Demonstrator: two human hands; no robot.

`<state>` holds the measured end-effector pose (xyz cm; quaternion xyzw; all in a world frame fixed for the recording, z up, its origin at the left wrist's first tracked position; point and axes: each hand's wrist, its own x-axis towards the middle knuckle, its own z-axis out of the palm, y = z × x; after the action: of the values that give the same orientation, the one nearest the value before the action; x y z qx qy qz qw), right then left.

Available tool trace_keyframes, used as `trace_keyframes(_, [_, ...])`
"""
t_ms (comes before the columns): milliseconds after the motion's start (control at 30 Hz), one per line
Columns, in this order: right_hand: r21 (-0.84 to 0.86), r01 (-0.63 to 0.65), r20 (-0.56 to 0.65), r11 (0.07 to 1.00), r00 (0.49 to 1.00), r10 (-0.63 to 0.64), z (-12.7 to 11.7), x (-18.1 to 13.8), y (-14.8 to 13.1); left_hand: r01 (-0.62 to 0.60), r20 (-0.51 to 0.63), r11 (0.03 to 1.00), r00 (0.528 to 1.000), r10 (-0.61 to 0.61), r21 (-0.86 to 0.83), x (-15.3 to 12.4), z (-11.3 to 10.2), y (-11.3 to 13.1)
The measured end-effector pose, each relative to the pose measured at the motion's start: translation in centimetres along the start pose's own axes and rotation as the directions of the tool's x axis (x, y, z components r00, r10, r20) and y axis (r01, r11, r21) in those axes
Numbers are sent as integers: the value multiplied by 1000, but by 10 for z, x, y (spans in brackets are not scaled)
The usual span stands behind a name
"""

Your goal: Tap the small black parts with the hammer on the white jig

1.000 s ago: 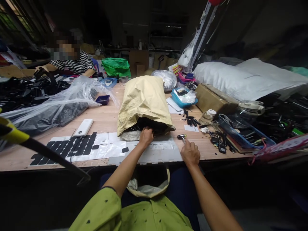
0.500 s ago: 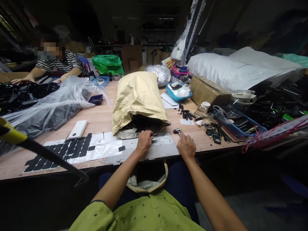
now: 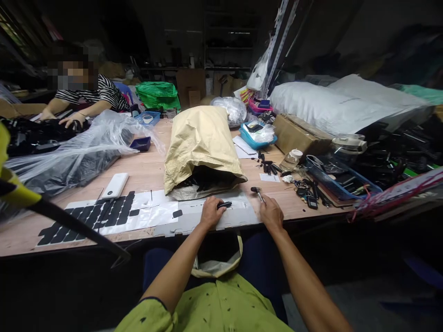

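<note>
My left hand (image 3: pixel 211 212) is closed on a small black elongated part (image 3: pixel 225 204), held low over a flat grey board (image 3: pixel 194 216) at the table's front edge. To its right, my right hand (image 3: pixel 272 212) grips the handle of a small hammer (image 3: pixel 256 191), whose head points away from me. Behind both hands lies a big tan sack (image 3: pixel 200 133), its mouth facing me with black pieces (image 3: pixel 207 177) inside. A second tan bag (image 3: pixel 221 267) hangs at my lap, its rim partly hidden by my left forearm.
On the left are a sheet of black stickers (image 3: pixel 86 214), a white power bank (image 3: pixel 115 185) and plastic-wrapped goods (image 3: pixel 69 161). A yellow-black bar (image 3: pixel 69 221) juts in there. Rightward sit a glass jar (image 3: pixel 290 160), blue tray (image 3: pixel 341 177) and cardboard box (image 3: pixel 299 132). A co-worker (image 3: pixel 86 97) sits far left.
My left hand has drawn back from the sack's mouth, and the black part now shows over the board. The hammer head has turned and dipped slightly. The co-worker's hands have moved closer together.
</note>
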<state>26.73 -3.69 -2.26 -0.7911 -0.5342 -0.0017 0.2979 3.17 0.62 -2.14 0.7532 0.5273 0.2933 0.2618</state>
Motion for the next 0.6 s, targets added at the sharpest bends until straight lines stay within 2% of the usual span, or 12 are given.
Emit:
trace_keyframes(133, [334,102,37,937,992,-121,-2,-28,-14,29,14,999,999,-29,-13,0,-1,3])
trace_keyframes(200, [427,133,81,895,980,-184,-4,-43,-27,36,20,999,999,-35,-5,0,-1,5])
trace_keyframes(400, [501,201,16,841,970,-242,-10,-60,-57,56,33,998,998,-56,7,1,-1,9])
trace_keyframes(600, [522,130,118,843,968,-222,-9,-64,-55,55,42,998,998,-54,-12,1,2,10])
